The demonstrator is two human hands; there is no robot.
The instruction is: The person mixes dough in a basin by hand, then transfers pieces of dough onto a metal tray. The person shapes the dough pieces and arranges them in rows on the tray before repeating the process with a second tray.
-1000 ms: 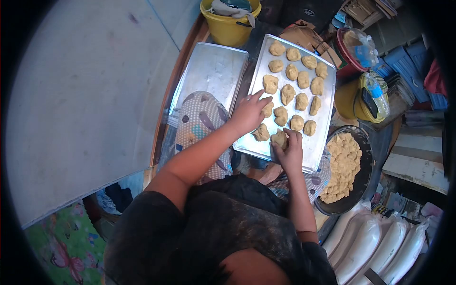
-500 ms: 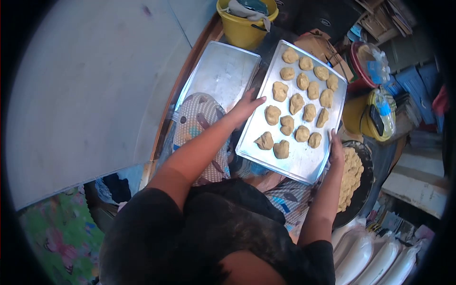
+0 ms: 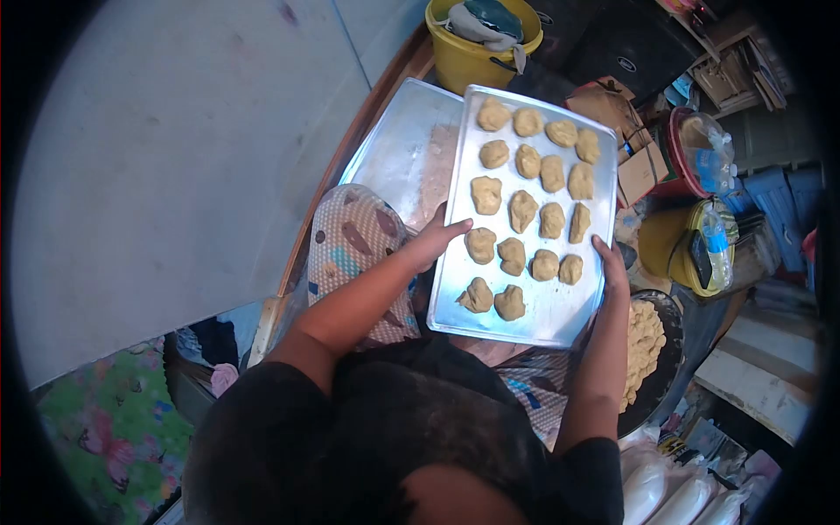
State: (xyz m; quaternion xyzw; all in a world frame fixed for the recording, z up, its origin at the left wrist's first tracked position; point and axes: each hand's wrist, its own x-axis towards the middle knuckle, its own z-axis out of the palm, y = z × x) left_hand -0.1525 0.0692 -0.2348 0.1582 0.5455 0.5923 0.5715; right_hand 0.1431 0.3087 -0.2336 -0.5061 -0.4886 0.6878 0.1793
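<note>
A silver baking tray [image 3: 547, 319] with several lumps of pale brown dough, such as one lump [image 3: 486, 194] on its left side, is held up above my lap. My left hand [image 3: 440, 238] grips the tray's left edge, thumb on top. On the right edge, my right hand [image 3: 612, 265] holds the tray, its fingers partly hidden. Behind the tray, at the upper left, lie other flat metal trays [image 3: 395, 131], partly covered. A dark round pan [image 3: 672, 350] holding a mass of dough [image 3: 643, 350] stands to the right of my right forearm.
A yellow bucket [image 3: 455, 66] with cloth stands at the top. To the right are a cardboard box [image 3: 643, 175], a red tub [image 3: 669, 144] and another yellow bucket [image 3: 661, 241] with a plastic bottle [image 3: 717, 245]. Filled plastic bags [image 3: 682, 500] lie lower right. A pale wall or panel fills the left.
The held tray has swung to a more upright angle in view and moved left, now overlapping the trays behind it. Both hands have moved with it. The camera view has shifted slightly.
</note>
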